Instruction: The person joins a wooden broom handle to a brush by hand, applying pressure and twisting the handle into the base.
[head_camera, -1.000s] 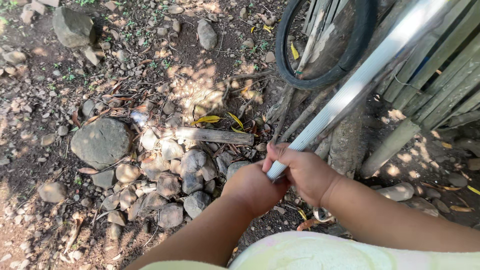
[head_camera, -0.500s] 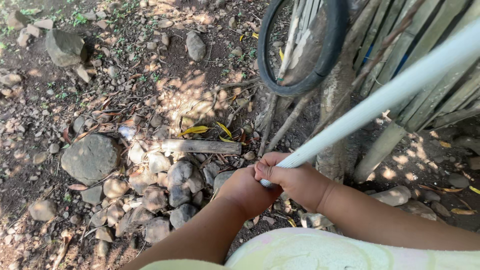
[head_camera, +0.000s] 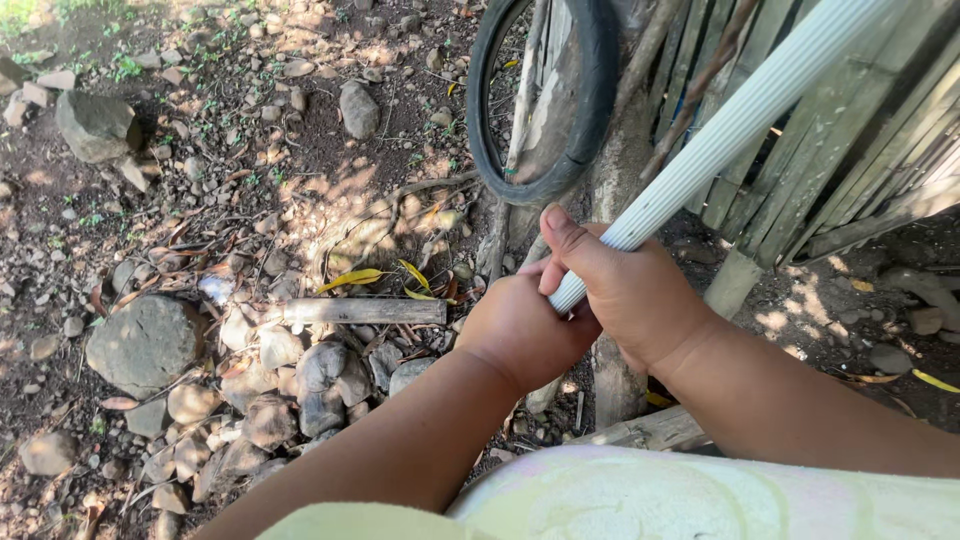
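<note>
Both of my hands grip the lower end of a long white ribbed pole (head_camera: 730, 125) that slants up to the upper right. My left hand (head_camera: 520, 330) is wrapped around its bottom tip. Just above it, my right hand (head_camera: 630, 290) holds the pole with the thumb stretched along the shaft. The pole's tip is hidden inside my fists. The hands hover over stony ground beside a wooden post (head_camera: 615, 180).
A black tyre (head_camera: 590, 90) leans on the post and a slatted wooden fence (head_camera: 860, 150) at the upper right. A pile of grey stones (head_camera: 300, 370), a large rock (head_camera: 145, 345) and a short wooden stick (head_camera: 360, 311) lie to the left on bare earth.
My hands and the pole's lower end have risen and moved toward the post. The pole now stands steeper. The view has shifted right, so the stones and tyre sit further left.
</note>
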